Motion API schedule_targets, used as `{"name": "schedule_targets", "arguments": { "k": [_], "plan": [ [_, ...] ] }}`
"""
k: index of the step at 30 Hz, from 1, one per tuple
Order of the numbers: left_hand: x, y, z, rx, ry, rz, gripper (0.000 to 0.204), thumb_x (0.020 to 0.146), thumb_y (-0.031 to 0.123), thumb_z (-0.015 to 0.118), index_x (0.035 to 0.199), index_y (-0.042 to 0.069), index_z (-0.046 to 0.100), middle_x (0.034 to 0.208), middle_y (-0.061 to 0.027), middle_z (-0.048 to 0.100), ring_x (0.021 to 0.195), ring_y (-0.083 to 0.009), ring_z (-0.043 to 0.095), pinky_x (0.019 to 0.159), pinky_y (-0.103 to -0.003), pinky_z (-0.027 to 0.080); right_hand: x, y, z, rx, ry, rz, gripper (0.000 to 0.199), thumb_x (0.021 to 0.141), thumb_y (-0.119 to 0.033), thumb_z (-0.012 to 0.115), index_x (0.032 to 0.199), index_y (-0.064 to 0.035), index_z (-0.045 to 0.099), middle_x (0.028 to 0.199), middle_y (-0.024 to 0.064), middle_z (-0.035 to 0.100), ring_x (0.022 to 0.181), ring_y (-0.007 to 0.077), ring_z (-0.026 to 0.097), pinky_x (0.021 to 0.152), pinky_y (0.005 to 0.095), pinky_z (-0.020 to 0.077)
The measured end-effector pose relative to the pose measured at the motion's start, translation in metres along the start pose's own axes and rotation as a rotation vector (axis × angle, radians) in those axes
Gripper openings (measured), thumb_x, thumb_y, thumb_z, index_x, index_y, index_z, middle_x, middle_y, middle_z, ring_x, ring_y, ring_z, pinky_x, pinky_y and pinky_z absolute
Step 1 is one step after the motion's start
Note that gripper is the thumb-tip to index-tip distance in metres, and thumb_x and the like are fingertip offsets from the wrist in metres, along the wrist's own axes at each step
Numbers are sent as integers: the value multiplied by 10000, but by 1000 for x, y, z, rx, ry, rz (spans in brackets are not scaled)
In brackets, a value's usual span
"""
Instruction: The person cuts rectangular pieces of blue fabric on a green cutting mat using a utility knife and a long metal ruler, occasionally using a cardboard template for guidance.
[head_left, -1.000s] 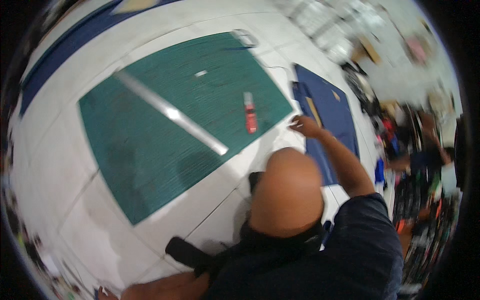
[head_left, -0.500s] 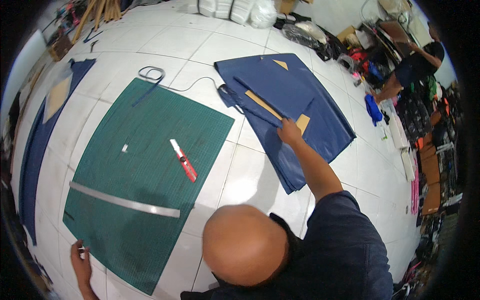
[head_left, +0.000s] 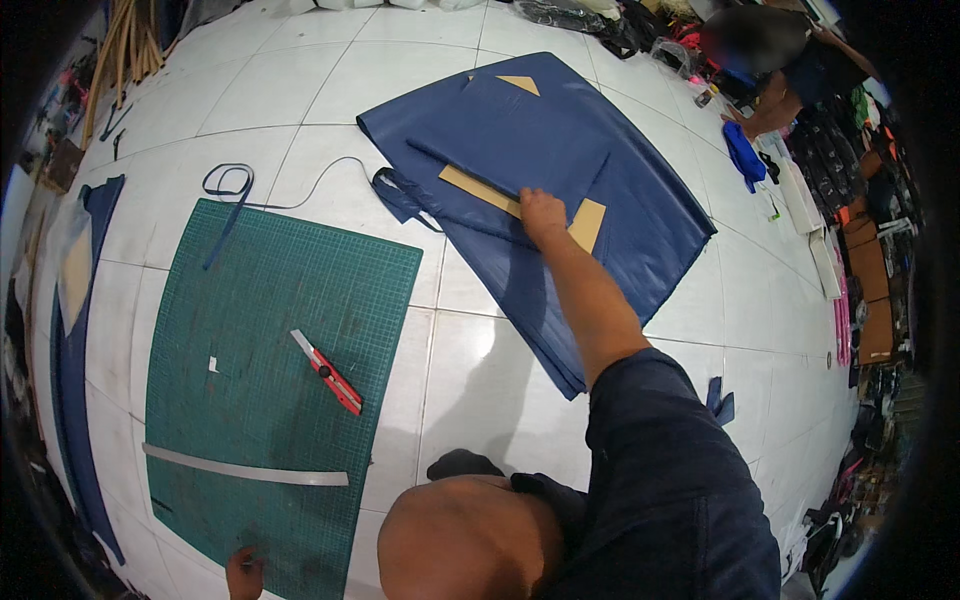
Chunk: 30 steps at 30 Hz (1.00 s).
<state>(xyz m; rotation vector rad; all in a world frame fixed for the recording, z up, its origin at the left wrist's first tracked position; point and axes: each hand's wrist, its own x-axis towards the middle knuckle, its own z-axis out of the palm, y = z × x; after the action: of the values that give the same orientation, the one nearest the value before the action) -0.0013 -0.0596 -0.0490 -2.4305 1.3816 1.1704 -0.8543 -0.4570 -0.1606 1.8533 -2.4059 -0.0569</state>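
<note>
My right hand (head_left: 541,215) reaches out over a folded pile of dark blue sheet material (head_left: 640,180). Its fingers are closed at the lifted edge of an upper blue layer, between a tan card strip (head_left: 480,190) and a second tan card piece (head_left: 588,228). At the near edge of the green cutting mat (head_left: 270,270) is my left hand (head_left: 244,575), fingers curled together; what they hold, if anything, is too small to make out. On the mat lie a red utility knife (head_left: 335,382), a metal ruler (head_left: 250,473) and a small white scrap (head_left: 213,365).
A thin blue strap (head_left: 228,215) curls over the mat's far edge. Long blue material (head_left: 72,400) lies along the left. A blue scrap (head_left: 719,402) rests on the tiles at right. Another person (head_left: 800,75) is at the back right, near heaped goods.
The view has shifted. My left hand has moved from beside the mat's left edge onto its near edge. My right hand stays at the same edge of the blue sheet.
</note>
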Motion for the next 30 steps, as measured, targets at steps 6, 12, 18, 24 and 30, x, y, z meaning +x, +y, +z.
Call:
{"name": "schedule_targets", "arguments": {
  "k": [6, 12, 18, 24, 30],
  "plan": [
    [-3, -43, 5, 131, 0, -59, 421, 845, 209, 755, 1162, -53, 662, 1077, -197, 724, 1031, -289, 691, 908, -384, 533, -6, 12, -47, 120, -256, -90, 544, 885, -281, 601, 1379, -77, 499, 1337, 216, 596, 1208, 434, 590, 965, 548, 500],
    [19, -34, 18, 190, -20, -4, 399, 838, 211, 745, 1139, -39, 667, 1014, -170, 734, 953, -286, 713, 850, -384, 548, -33, 10, -59, -8, -430, -211, 1112, 744, -444, 787, 1623, -160, 170, 1536, 247, 401, 1434, 427, 379, 1108, 678, 333],
    [24, 10, 9, 109, -28, 56, 414, 854, 208, 735, 1175, -45, 671, 1062, -211, 720, 977, -339, 708, 846, -412, 554, -22, -13, -62, -136, -486, -148, 1036, 782, -269, 767, 1621, -163, 168, 1455, 233, 471, 1318, 411, 518, 1053, 586, 443],
    [2, 23, 6, 81, 45, 104, 398, 841, 193, 744, 1145, -56, 685, 1073, -240, 710, 970, -351, 711, 832, -415, 560, -28, 10, -27, -5, -147, -139, 627, 873, -152, 636, 1464, -119, 430, 1287, 176, 601, 1186, 375, 612, 947, 495, 536],
    [-6, 9, 8, 74, 39, 108, 294, 841, 119, 719, 1075, -54, 678, 1000, -203, 727, 911, -293, 717, 805, -376, 557, -21, 18, -20, 94, 110, -93, 179, 935, -98, 509, 1102, -84, 573, 1048, 160, 695, 988, 389, 684, 827, 531, 548]
  ]
}}
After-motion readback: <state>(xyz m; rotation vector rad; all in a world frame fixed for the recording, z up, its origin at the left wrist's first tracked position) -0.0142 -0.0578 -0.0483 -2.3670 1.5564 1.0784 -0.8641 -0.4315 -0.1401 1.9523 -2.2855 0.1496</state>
